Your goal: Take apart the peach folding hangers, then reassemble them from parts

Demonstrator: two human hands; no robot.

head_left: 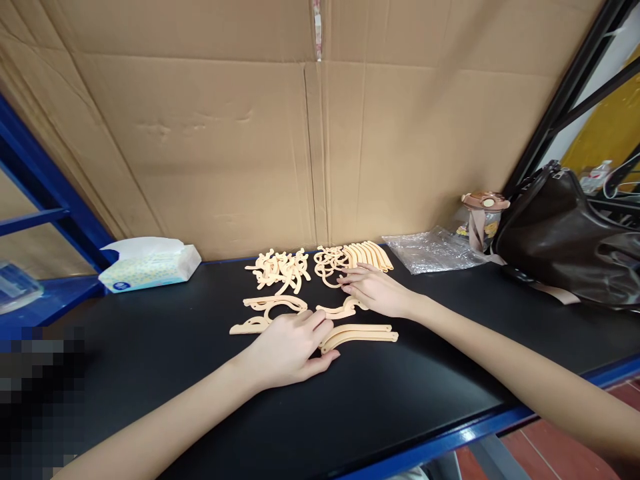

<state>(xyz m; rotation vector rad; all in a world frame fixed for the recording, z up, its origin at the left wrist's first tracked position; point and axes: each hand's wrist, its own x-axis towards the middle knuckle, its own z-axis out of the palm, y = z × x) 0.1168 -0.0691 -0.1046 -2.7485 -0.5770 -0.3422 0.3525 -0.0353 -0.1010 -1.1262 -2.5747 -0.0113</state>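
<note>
My left hand (295, 350) rests over beige plastic folding-hanger parts, thumb spread from its bent fingers. Beside its fingertips are curved hanger arms (360, 331), laid as a pair. More hanger arms (253, 326) stick out from under its far side, and others (260, 302) lie behind it. The palm hides whatever is directly beneath. My right hand (377, 292) reaches to the loose hanger hooks (325, 267), its fingertips closing on a hook at the near edge. Under and beside that hand are short curved arms (340, 311).
A heap of small curved parts (280, 267) and a row of arms (373, 253) sit at the back of the black table (150, 373). Tissues (150, 267) stand left; a clear plastic bag (430, 250), bottle (483, 220) and dark handbag (570, 233) are right. Cardboard (225, 133) stands behind.
</note>
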